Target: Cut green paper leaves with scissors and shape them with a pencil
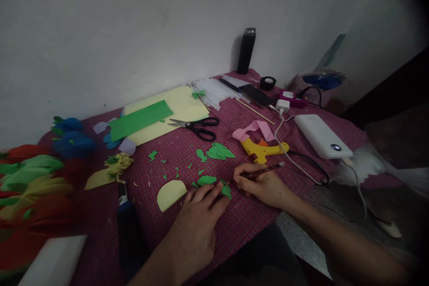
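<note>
My left hand (199, 214) rests on the table, its fingertips pressing a small green paper leaf (227, 190) down against the cloth. In my right hand (256, 183) is a dark patterned pencil (264, 170), its tip end close to that leaf. Another green leaf piece (206, 180) lies just beyond my left fingers. A pile of green paper leaves (220, 151) sits farther back. To the left of my left hand lies a pale yellow, rounded paper piece (171, 195). Black-handled scissors (201, 128) lie with their blades apart, partly over yellow paper sheets (187, 100).
A yellow glue gun (263, 149) with pink ribbon (254, 130) lies beyond my right hand. A white power bank (321, 136) and cables are at right. Colourful paper flowers (30, 178) crowd the left. A black bottle (246, 51) stands at the back.
</note>
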`<control>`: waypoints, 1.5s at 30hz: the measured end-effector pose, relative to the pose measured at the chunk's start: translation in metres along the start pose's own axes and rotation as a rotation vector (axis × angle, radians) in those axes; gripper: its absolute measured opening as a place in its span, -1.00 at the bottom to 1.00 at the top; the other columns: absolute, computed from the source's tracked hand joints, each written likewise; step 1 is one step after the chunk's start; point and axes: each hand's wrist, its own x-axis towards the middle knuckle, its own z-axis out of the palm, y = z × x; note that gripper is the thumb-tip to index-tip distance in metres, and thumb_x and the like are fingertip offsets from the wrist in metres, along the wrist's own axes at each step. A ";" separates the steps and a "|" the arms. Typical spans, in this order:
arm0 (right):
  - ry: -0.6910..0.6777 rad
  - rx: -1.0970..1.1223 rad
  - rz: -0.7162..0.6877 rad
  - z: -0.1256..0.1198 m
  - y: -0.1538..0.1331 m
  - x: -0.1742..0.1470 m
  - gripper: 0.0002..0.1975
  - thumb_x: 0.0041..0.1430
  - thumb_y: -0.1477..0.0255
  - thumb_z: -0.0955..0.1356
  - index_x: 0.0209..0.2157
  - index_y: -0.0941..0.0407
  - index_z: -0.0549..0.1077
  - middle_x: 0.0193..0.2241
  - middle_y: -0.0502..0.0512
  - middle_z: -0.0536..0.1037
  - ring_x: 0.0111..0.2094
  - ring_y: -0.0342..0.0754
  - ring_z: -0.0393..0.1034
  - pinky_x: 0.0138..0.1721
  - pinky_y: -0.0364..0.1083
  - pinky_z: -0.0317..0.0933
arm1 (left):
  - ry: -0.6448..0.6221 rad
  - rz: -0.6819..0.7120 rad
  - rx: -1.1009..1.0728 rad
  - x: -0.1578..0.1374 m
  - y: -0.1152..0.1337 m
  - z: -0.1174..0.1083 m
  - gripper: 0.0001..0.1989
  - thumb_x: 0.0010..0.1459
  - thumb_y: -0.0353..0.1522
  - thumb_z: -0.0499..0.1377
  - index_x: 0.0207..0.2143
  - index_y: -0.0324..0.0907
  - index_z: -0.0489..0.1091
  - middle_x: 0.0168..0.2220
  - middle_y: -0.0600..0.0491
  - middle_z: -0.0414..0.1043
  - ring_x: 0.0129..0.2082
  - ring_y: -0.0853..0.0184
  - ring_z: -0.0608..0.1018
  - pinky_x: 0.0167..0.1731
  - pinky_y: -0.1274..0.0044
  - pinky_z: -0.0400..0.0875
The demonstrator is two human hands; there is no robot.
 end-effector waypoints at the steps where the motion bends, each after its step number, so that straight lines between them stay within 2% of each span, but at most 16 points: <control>1: -0.001 0.002 0.003 0.000 -0.001 0.000 -0.90 0.11 0.45 0.25 -0.45 0.11 0.36 -0.58 -0.09 0.27 -0.59 -0.22 0.12 -0.58 -0.22 0.03 | -0.002 0.001 0.000 0.000 0.000 0.000 -0.28 -0.19 -0.59 0.02 0.10 -0.04 0.20 0.24 0.10 0.09 0.18 0.19 0.13 0.10 0.26 0.09; 5: -0.001 0.011 0.023 -0.001 -0.004 0.000 -0.91 0.08 0.45 0.26 -0.47 0.11 0.36 -0.61 -0.11 0.23 -0.61 -0.22 0.07 -0.60 -0.22 -0.02 | -0.015 0.013 0.007 0.000 0.000 -0.001 -0.29 -0.17 -0.59 0.03 0.09 -0.02 0.21 0.25 0.08 0.06 0.19 0.17 0.12 0.09 0.24 0.08; 16: -0.031 0.029 -0.007 -0.003 -0.005 -0.001 -0.92 0.02 0.46 0.28 -0.51 0.12 0.37 -0.62 -0.10 0.25 -0.59 -0.21 0.08 -0.59 -0.21 0.00 | -0.025 0.007 0.020 0.000 0.000 -0.001 -0.29 -0.18 -0.59 0.03 0.09 -0.02 0.22 0.25 0.07 0.07 0.18 0.16 0.13 0.09 0.22 0.06; 21: -0.072 -0.008 -0.016 -0.005 -0.008 0.000 -0.91 -0.02 0.53 0.27 -0.55 0.13 0.37 -0.62 -0.09 0.29 -0.57 -0.20 0.13 -0.55 -0.21 0.04 | -0.037 0.020 0.024 0.000 -0.001 0.000 -0.28 -0.18 -0.57 0.04 0.11 -0.01 0.20 0.26 0.05 0.04 0.19 0.14 0.12 0.08 0.21 0.07; 26: -0.126 0.037 0.010 -0.008 -0.007 0.001 -0.92 -0.02 0.53 0.29 -0.55 0.14 0.38 -0.65 -0.12 0.28 -0.62 -0.23 0.11 -0.61 -0.23 0.01 | -0.049 0.031 0.026 -0.001 -0.001 -0.002 -0.28 -0.19 -0.57 0.04 0.09 0.05 0.21 0.27 0.05 0.00 0.19 0.11 0.12 0.05 0.17 0.08; 29: -0.052 0.159 0.079 -0.011 -0.002 -0.001 -0.90 0.04 0.45 0.30 -0.52 0.13 0.36 -0.66 -0.12 0.30 -0.67 -0.25 0.11 -0.66 -0.24 0.01 | -0.031 0.002 0.001 -0.001 0.000 -0.003 -0.25 -0.24 -0.57 0.03 0.10 -0.02 0.18 0.26 0.08 0.04 0.19 0.17 0.11 0.08 0.23 0.07; 32: 0.028 0.242 0.090 -0.012 0.001 -0.002 -0.85 0.15 0.34 0.27 -0.37 0.12 0.38 -0.57 -0.06 0.41 -0.64 -0.24 0.20 -0.62 -0.23 0.12 | 0.004 -0.032 -0.010 -0.001 0.002 0.000 -0.17 -0.26 -0.57 0.02 0.18 -0.10 0.07 0.24 0.09 0.08 0.18 0.20 0.12 0.12 0.27 0.03; 35: 0.005 0.178 0.049 -0.008 0.000 -0.003 -0.82 0.17 0.32 0.28 -0.25 0.12 0.41 -0.47 -0.01 0.46 -0.56 -0.21 0.27 -0.53 -0.21 0.18 | 0.010 -0.036 0.017 -0.002 0.003 0.004 -0.17 -0.24 -0.55 0.02 0.20 -0.07 0.07 0.26 0.10 0.03 0.19 0.18 0.11 0.14 0.25 -0.02; 40: 0.031 0.034 -0.025 -0.001 -0.005 -0.001 -0.93 0.12 0.45 0.30 -0.44 0.13 0.38 -0.55 -0.07 0.36 -0.57 -0.23 0.18 -0.56 -0.22 0.09 | -0.007 -0.025 0.030 -0.001 0.001 0.005 -0.17 -0.25 -0.54 0.03 0.19 -0.06 0.10 0.26 0.06 0.02 0.20 0.18 0.09 0.14 0.25 -0.03; 45: 0.001 -0.070 -0.087 -0.002 -0.006 0.000 -0.94 0.10 0.53 0.30 -0.43 0.14 0.40 -0.54 -0.06 0.37 -0.52 -0.20 0.19 -0.52 -0.22 0.07 | -0.032 -0.027 0.019 -0.001 0.002 0.002 -0.17 -0.24 -0.55 0.03 0.19 -0.01 0.10 0.27 0.07 0.00 0.21 0.18 0.08 0.14 0.25 -0.04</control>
